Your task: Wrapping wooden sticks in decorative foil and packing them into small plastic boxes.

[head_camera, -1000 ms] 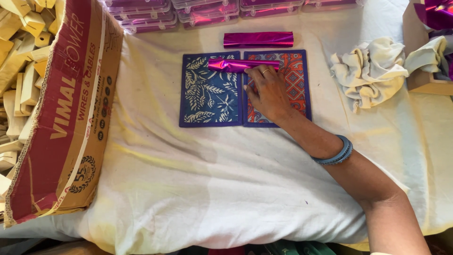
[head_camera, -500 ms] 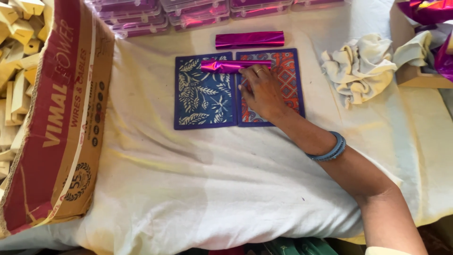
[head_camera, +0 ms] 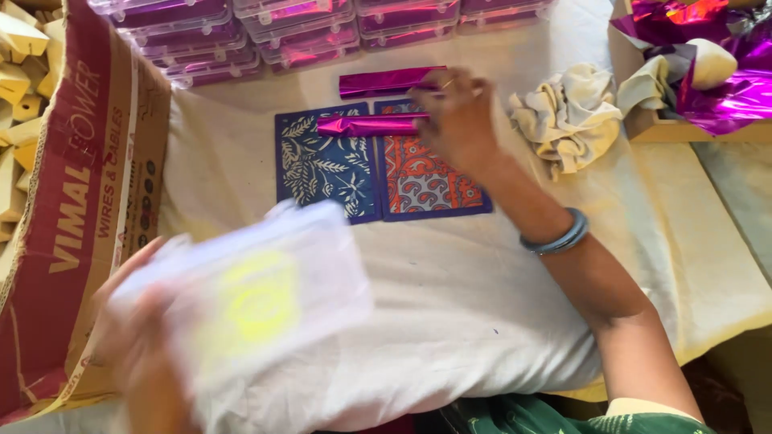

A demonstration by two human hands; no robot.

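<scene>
My right hand (head_camera: 460, 120) reaches across the white cloth and rests on the right end of a shiny magenta foil-wrapped stick (head_camera: 368, 124); its fingers also touch a second magenta stick (head_camera: 386, 81) just beyond. The first stick lies across the top of two patterned cards, a blue one with white leaves (head_camera: 324, 163) and one with red and orange paisley (head_camera: 426, 174). My left hand (head_camera: 149, 354) comes in from the lower left, blurred, holding a clear plastic box with something yellow inside (head_camera: 249, 301) above the cloth.
A large open cardboard carton (head_camera: 88, 209) with several pale yellow blocks stands at the left. Clear plastic boxes with magenta contents (head_camera: 273, 28) line the far edge. Crumpled cream rags (head_camera: 567, 116) lie right; a box of magenta foil (head_camera: 708, 72) sits at the far right.
My left hand has come into view carrying the clear plastic box. My right hand has slid up from the red card to the ends of the magenta sticks.
</scene>
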